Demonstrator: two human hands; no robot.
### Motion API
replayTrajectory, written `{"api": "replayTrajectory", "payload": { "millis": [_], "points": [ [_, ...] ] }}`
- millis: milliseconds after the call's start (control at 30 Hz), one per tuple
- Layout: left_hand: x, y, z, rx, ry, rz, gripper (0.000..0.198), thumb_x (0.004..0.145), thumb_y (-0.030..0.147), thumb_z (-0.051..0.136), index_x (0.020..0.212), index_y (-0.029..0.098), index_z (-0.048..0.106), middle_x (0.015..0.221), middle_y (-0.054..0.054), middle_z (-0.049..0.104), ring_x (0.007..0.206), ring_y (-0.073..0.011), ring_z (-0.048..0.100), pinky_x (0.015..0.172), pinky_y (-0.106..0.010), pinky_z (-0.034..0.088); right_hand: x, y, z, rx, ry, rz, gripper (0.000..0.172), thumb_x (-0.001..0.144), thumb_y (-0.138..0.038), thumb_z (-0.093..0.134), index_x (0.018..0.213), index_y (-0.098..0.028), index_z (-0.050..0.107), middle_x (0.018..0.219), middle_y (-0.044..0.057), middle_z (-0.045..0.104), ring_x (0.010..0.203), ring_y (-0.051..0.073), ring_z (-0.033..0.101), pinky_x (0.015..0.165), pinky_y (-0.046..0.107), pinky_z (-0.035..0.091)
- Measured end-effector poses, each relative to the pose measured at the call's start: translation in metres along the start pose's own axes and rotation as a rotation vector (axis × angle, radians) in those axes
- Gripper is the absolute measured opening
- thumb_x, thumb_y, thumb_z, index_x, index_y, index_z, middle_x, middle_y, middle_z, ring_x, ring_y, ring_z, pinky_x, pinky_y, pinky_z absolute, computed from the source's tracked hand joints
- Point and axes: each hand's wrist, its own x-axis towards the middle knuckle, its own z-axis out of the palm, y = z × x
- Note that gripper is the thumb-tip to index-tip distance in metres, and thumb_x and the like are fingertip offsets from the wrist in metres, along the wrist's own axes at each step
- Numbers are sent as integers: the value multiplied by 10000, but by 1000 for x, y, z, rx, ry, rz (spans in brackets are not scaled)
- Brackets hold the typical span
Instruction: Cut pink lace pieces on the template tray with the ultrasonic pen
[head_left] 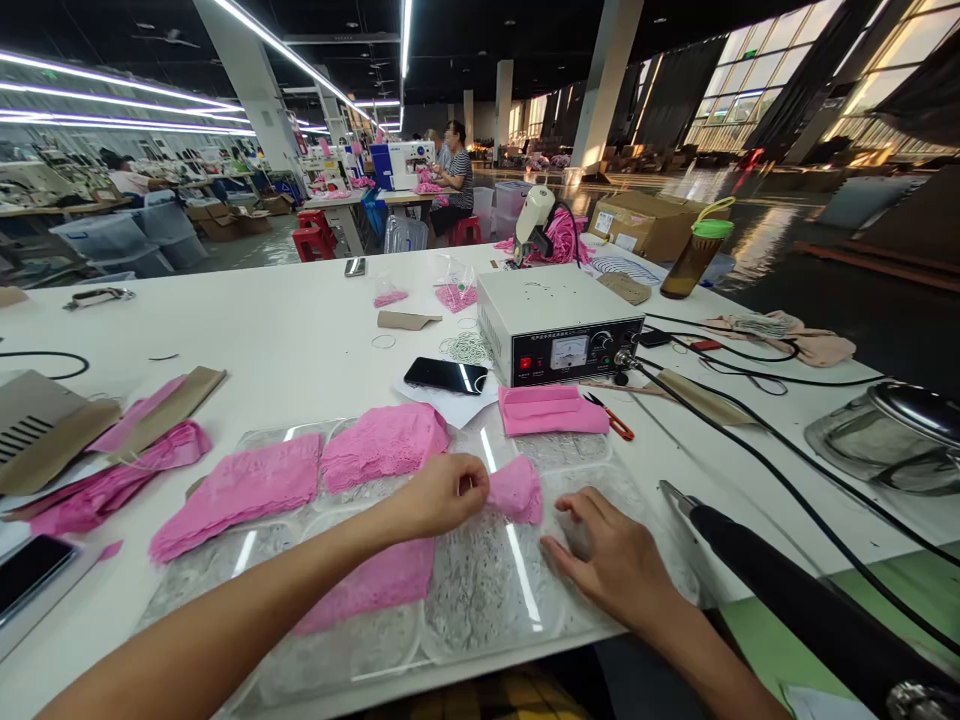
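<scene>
My left hand (442,492) is closed in a pinch at the left end of a small pink fabric piece (517,490). That piece is gathered at the pinch and fans out to the right, over the clear plastic sheet (480,610). Just right of it is my right hand (619,560), thumb and fingers apart, holding nothing I can see. Beyond my left hand lie two stacks of pink fabric pieces, one (382,445) in the middle and one (240,490) to the left. More pink fabric (375,590) lies under my left forearm, and a folded pink strip (553,410) lies farther back.
A white control box (559,320) with cables stands behind. At right are a black-handled tool (780,570) with a metal tip, a lidded jar (885,440) and orange-handled snips (615,420). A phone (446,375) lies beside rubber bands (466,347). A bottle (697,255) stands farther back.
</scene>
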Motion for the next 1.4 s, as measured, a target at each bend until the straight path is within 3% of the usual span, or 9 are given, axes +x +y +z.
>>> {"api": "replayTrajectory", "payload": {
  "millis": [200,333,467,667,767,867,1100,1267,1400],
  "points": [
    [21,16,-23,-169,71,-79,112,805,212,470,726,164,534,602,29,525,532,-100,478,479,-192,364,29,-11,24,-150,59,-4,126,838,-323,584,837,-198,590,784,22,628,658,172,628,514,266,379],
    [28,17,-37,-201,139,-109,92,784,228,500,725,170,541,591,35,528,501,-96,458,463,-192,343,37,14,16,-98,111,-11,172,892,-200,465,798,-204,608,785,17,647,616,129,610,530,246,388],
    [29,12,-41,-205,156,-108,86,757,222,529,694,169,555,586,37,520,489,-91,430,464,-198,332,39,25,6,-38,151,-19,172,913,-288,482,850,-208,621,819,22,659,624,121,610,558,238,439],
    [32,15,-41,-157,132,-43,106,763,222,508,672,171,526,586,39,487,508,-96,427,469,-199,325,59,-9,21,-155,-17,-48,323,833,-376,610,1112,-214,615,998,61,673,772,182,647,524,260,394],
    [32,16,-50,-101,109,11,115,784,228,481,701,170,535,601,29,499,520,-106,439,464,-204,322,77,-9,30,-186,-36,-57,133,851,-232,566,937,-217,665,898,36,668,710,152,623,511,255,338],
    [22,14,-57,-37,57,95,103,781,192,479,728,165,563,697,-5,584,601,-126,516,530,-219,397,76,4,25,-197,-28,-81,176,870,-150,505,816,-200,666,834,32,664,692,139,607,540,256,348],
    [-16,-1,-17,63,-222,357,93,731,81,595,735,166,634,1062,-83,684,911,-209,657,828,-297,504,-1,32,-18,-258,135,-293,201,890,-121,466,941,-216,636,837,37,662,699,141,627,592,259,434],
    [-27,-19,13,177,-207,445,280,821,155,646,1100,173,646,1331,-139,591,1178,-295,590,1023,-423,439,-34,36,-33,-254,103,-253,287,839,-95,470,988,-304,598,820,40,666,688,181,662,588,310,487],
    [-28,-24,20,415,-137,510,187,916,178,577,1088,181,648,1284,-109,630,1171,-293,586,1064,-485,374,-38,37,-36,-248,38,-217,312,788,-103,433,1007,-266,585,876,49,655,676,165,664,521,281,496]
  ]
}}
